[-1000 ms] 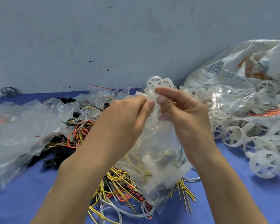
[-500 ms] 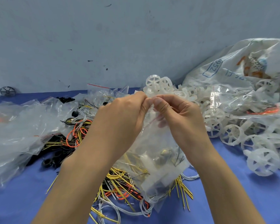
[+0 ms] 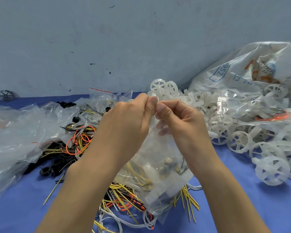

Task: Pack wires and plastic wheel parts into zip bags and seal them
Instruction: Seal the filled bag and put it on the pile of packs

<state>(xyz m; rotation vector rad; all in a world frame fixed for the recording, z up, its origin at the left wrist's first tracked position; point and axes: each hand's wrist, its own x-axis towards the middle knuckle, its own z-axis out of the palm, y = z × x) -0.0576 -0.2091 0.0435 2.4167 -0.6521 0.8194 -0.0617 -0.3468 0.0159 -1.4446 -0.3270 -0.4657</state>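
Colours on your worktop

Your worktop [image 3: 242,207] is plain blue under a pale grey-blue wall [image 3: 107,39] flecked with dark marks. The zip bag [image 3: 158,165] you hold is clear, showing yellow wires and whitish plastic inside. Beneath it lies a tangle of loose wires [image 3: 121,199]: yellow, orange, black and white. The wheel parts [image 3: 238,142] to your right are translucent white with spokes. The big sack [image 3: 233,74] is clear with blue print and orange marks. A stray wheel [image 3: 5,95] at far left is black. Small bags [image 3: 100,94] behind carry red strips along the top.
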